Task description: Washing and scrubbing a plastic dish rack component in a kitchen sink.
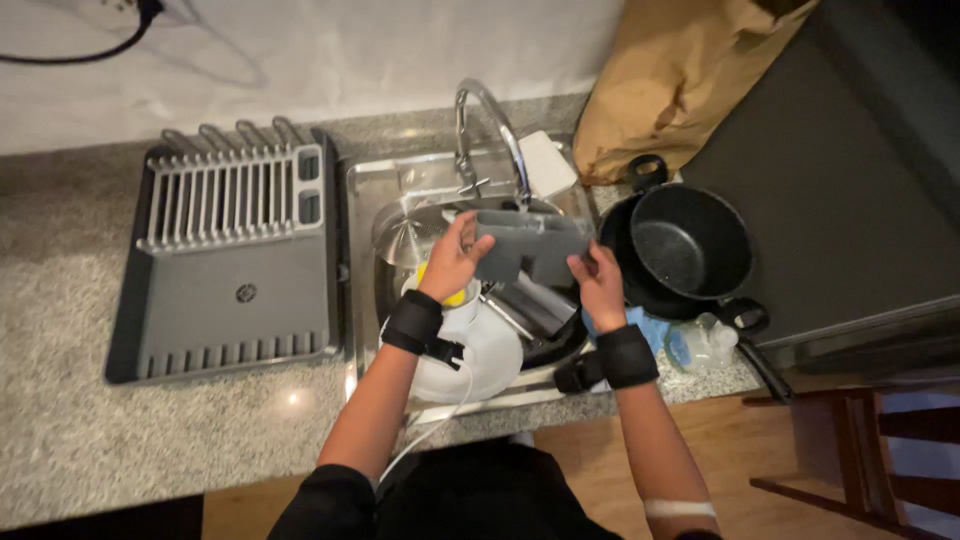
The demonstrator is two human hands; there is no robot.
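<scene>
**Sink station: grey tray held under tap**

- Left hand (452, 262): gripped left end of grey tray (528, 245); thumb on top, fingers curled round edge. Black band on wrist.
- Right hand (600, 285): gripped tray's lower right corner; fingers pressed together round it. Black wrist band too.
- Grey tray: flat, rectangular, held level over sink (372, 190), just below tap (490, 120) spout. Couldn't tell if water ran.
- In sink, under tray: steel bowl (405, 232) at back left; white plate (490, 362) at front; yellow item (453, 297) beside left wrist, mostly hidden.
- Dish rack (225, 270): dark grey, on counter left of sink, touching its edge.
- Black pot (690, 245): on counter right of sink, near right hand.
- Brown paper bag (670, 80): behind pot, against wall.
- Clear plastic item (700, 342): in front of pot.
</scene>
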